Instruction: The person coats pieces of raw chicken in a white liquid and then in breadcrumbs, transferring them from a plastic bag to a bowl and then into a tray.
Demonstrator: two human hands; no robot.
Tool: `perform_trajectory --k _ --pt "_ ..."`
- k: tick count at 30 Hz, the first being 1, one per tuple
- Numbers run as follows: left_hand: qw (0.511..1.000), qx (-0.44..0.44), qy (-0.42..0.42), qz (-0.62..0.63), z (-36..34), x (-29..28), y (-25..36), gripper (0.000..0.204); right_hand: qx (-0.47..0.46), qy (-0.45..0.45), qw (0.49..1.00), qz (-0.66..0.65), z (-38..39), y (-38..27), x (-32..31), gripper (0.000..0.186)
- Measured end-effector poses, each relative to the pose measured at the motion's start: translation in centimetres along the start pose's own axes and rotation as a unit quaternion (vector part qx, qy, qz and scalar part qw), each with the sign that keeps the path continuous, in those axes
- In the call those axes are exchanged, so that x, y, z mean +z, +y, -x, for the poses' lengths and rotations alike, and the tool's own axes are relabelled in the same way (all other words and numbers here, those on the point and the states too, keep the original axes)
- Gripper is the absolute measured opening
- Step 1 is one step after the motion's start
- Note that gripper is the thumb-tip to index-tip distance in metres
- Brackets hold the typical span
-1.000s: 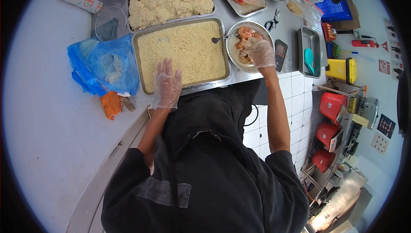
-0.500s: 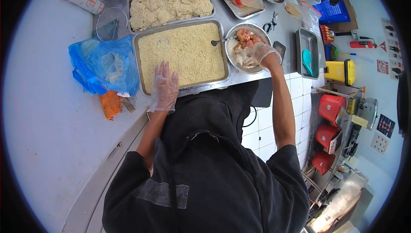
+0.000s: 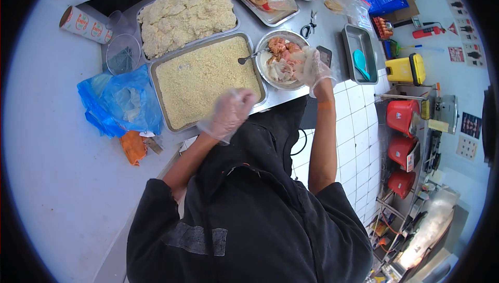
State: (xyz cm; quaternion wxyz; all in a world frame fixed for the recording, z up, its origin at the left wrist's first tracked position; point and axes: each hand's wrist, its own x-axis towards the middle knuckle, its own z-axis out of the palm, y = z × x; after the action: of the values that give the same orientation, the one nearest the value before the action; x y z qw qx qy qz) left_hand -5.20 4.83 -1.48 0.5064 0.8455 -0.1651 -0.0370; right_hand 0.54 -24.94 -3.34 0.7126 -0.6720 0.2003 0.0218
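Note:
My left hand (image 3: 233, 112), in a clear plastic glove, hovers over the near right corner of a metal tray (image 3: 158, 95) filled with pale crumbs (image 3: 208, 75). Its fingers look bent but are smeared by motion. At the right rim of a metal bowl (image 3: 265, 77), my gloved right hand (image 3: 315, 69) is open, fingers stretched away from me, with nothing visible in it. Raw pink meat pieces (image 3: 283, 49) lie in whitish liquid in the bowl. A dark-ended metal utensil (image 3: 243, 60) rests across the bowl's left rim.
Behind the crumbs stands a tray of coated pieces (image 3: 187, 18). A blue plastic bag (image 3: 122, 101) and orange cloth (image 3: 133, 148) lie left. Scissors (image 3: 309, 24), a dark flat device (image 3: 324, 55) and a metal tray (image 3: 347, 31) holding a turquoise scoop (image 3: 359, 64) are right.
My left hand has lifted off the crumbs and swung right toward the bowl. My right hand has drawn back from inside the bowl to its right rim. The view has shifted slightly.

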Motion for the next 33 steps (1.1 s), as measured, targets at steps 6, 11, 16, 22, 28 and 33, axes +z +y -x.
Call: perform_trajectory --k 6,11,16,22,28,33 --pt "0.982 0.136 -0.062 -0.118 -4.2 2.3 6.4 0.032 0.026 -0.039 0.935 -0.351 2.3 -1.5 5.0 0.063" --pt "0.972 0.191 -0.007 -0.134 -7.0 5.7 6.1 0.026 0.02 -0.035 0.93 -0.365 2.3 -1.7 5.6 0.065" --pt "0.976 0.21 0.003 -0.056 -5.7 6.5 6.3 0.023 0.098 -0.049 0.902 -0.417 0.7 -1.2 4.8 0.051" --pt "0.985 0.162 -0.04 0.04 -2.7 6.6 5.6 0.021 0.083 0.103 0.97 -0.203 1.1 -0.1 5.4 0.037" --pt "0.981 0.072 -0.18 0.026 -0.2 4.8 -0.6 0.027 -0.122 -0.13 0.764 0.62 -2.0 0.0 6.4 0.035" --pt "0.986 -0.063 -0.155 0.001 2.3 0.2 -2.9 0.035 -0.143 -0.266 0.555 0.775 -6.1 6.2 7.9 0.027"
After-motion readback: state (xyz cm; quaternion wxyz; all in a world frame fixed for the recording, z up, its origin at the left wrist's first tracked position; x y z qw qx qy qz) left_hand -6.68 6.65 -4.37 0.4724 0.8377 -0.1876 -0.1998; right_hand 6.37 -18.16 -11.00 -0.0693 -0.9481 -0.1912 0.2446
